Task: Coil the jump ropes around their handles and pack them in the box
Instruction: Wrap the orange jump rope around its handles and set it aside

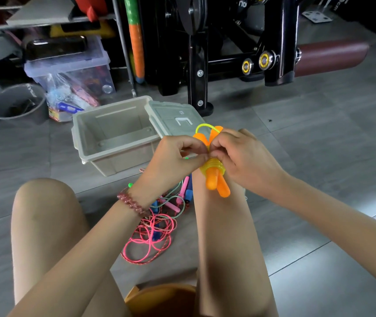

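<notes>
Two orange handles (217, 185) of a jump rope lie side by side, held above my right knee, with the yellow rope (213, 167) coiled tightly round their middle. A loop of yellow rope (201, 127) arches over their upper ends. My left hand (174, 163) and my right hand (245, 162) both pinch the bundle at the coil, fingers curled. An open beige box (113, 136) stands on the floor in front of me, nothing inside, its lid (173, 116) hinged back to the right. More ropes, pink (150, 241) and braided, lie tangled between my knees.
A clear plastic bin (68, 69) with a bag of items stands at the back left beside a grey bucket (19, 104). A black exercise machine (228, 49) with a maroon padded roller fills the back. Pink and blue handles (185, 191) lie by the tangle.
</notes>
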Tool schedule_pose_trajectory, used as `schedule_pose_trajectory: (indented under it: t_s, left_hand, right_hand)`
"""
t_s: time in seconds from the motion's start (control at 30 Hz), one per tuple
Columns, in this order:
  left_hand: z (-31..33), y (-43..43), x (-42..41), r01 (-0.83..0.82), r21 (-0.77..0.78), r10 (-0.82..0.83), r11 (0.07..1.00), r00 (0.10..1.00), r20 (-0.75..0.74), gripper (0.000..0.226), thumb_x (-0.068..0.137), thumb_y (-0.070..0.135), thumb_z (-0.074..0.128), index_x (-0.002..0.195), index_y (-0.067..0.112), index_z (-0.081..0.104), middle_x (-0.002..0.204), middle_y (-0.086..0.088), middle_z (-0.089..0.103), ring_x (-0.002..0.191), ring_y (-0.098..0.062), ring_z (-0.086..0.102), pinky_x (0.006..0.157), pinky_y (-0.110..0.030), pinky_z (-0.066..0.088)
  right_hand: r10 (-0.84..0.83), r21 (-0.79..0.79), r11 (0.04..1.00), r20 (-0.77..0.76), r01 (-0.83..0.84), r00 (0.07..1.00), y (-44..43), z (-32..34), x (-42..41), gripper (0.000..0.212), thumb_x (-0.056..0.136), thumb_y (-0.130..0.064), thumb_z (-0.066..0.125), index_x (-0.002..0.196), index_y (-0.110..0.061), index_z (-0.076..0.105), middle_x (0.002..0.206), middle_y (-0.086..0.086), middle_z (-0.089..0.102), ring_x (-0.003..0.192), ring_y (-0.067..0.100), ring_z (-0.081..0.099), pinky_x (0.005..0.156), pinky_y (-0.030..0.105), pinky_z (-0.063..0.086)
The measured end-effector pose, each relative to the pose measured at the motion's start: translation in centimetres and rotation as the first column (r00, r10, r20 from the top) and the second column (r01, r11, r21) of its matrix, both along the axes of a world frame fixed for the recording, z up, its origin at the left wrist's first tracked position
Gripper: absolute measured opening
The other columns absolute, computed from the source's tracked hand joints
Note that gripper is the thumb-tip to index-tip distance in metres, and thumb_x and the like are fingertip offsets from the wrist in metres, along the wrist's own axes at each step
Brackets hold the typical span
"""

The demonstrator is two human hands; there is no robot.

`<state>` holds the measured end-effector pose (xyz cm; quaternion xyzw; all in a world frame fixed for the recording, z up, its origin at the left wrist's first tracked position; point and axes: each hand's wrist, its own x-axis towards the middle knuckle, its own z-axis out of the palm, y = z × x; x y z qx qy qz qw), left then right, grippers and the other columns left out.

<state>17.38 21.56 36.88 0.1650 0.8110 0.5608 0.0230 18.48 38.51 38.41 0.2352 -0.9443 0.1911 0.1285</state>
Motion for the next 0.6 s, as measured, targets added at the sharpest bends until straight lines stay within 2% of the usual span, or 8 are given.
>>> schedule_pose_trajectory:
  t_s: [0.1, 0.2, 0.3, 0.43, 0.53, 0.6]
  left_hand:
    - [-0.4, 0.5, 0.4, 0.015, 0.001, -0.015, 1.0, 0.999, -0.031, 0.011, 0.076, 0.006, 0.069, 0.075, 0.017, 0.07, 0.078, 0.006, 0.069, 0.077, -0.008, 0.063, 0.08, -0.042, 0.051]
    - [-0.2, 1.2, 0.3, 0.025, -0.04, -0.028, 0.999, 0.997, -0.071, 0.013, 0.076, 0.007, 0.068, 0.074, 0.021, 0.068, 0.08, 0.009, 0.067, 0.081, -0.004, 0.061, 0.079, -0.033, 0.051]
    - [0.1, 1.4, 0.3, 0.066, -0.116, -0.077, 0.991, 0.992, -0.099, 0.01, 0.077, 0.006, 0.07, 0.075, 0.016, 0.069, 0.085, 0.005, 0.067, 0.085, -0.008, 0.061, 0.079, -0.031, 0.05]
    - [0.5, 0.7, 0.0, 0.093, -0.211, -0.118, 0.973, 0.987, -0.109, 0.007, 0.076, 0.008, 0.074, 0.079, 0.014, 0.071, 0.09, 0.002, 0.067, 0.085, -0.008, 0.061, 0.078, -0.029, 0.049]
    - [0.7, 0.0, 0.0, 0.1, -0.252, -0.13, 0.963, 0.986, -0.105, 0.007, 0.075, 0.01, 0.076, 0.079, 0.012, 0.071, 0.09, 0.0, 0.066, 0.085, -0.008, 0.059, 0.078, -0.031, 0.049]
    - [0.6, -0.3, 0.3, 0.104, -0.259, -0.135, 0.96, 0.985, -0.108, 0.009, 0.074, 0.008, 0.076, 0.077, 0.014, 0.069, 0.089, 0.002, 0.065, 0.084, -0.007, 0.058, 0.078, -0.033, 0.049]
  right_hand:
    - [-0.009, -0.028, 1.0, 0.097, 0.011, 0.995, 0.6, 0.0, 0.6, 0.017, 0.087, -0.02, 0.052, 0.082, -0.007, 0.062, 0.085, 0.002, 0.062, 0.071, 0.022, 0.052, 0.065, 0.02, 0.028]
    - [-0.012, -0.147, 0.987, 0.31, 0.061, 0.951, 1.7, 0.8, 0.5, 0.003, 0.088, -0.01, 0.062, 0.088, -0.007, 0.064, 0.087, -0.003, 0.057, 0.081, 0.016, 0.056, 0.069, 0.022, 0.04]
    - [0.011, -0.113, 0.993, 0.393, 0.036, 0.919, 2.4, 1.5, 0.4, 0.009, 0.084, -0.005, 0.066, 0.09, -0.012, 0.066, 0.087, -0.007, 0.057, 0.083, 0.014, 0.058, 0.076, 0.025, 0.045]
    - [-0.007, -0.191, 0.978, 0.359, 0.08, 0.933, 1.7, 0.7, 0.9, 0.008, 0.084, -0.006, 0.067, 0.088, -0.013, 0.066, 0.086, -0.007, 0.059, 0.08, 0.01, 0.056, 0.075, 0.026, 0.046]
    - [-0.042, -0.244, 0.962, 0.298, 0.118, 0.954, 0.5, -0.1, 1.4, 0.008, 0.085, -0.007, 0.066, 0.088, -0.014, 0.064, 0.088, -0.004, 0.063, 0.081, 0.014, 0.059, 0.075, 0.032, 0.046]
    - [-0.065, -0.161, 0.981, 0.268, 0.111, 0.961, 0.0, 0.2, 1.6, 0.007, 0.086, -0.011, 0.063, 0.092, -0.015, 0.064, 0.093, -0.003, 0.064, 0.085, 0.018, 0.06, 0.073, 0.034, 0.046]
